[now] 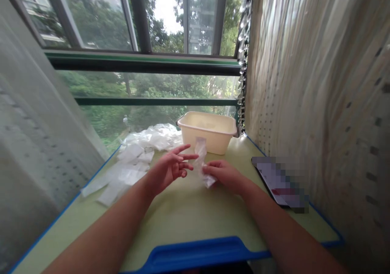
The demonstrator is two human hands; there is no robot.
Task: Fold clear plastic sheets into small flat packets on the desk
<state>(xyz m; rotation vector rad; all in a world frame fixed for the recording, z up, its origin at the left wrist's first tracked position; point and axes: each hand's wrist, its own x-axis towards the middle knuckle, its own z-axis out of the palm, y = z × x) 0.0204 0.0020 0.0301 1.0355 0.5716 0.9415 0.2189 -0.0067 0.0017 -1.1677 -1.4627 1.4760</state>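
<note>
Over a green table (189,217) bearing an unreadable phone (278,182), the right hand (224,172) pinches crinkled plastic (200,149), the left hand (170,166) spread.

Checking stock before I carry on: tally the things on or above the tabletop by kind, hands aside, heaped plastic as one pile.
Clear plastic piece, held by the right hand: 1
Plastic pile, pieces overlapping, not countable singly: 1
Cream tub: 1
Flat dark-edged device, partly pixelated: 1
Total: 4
</note>
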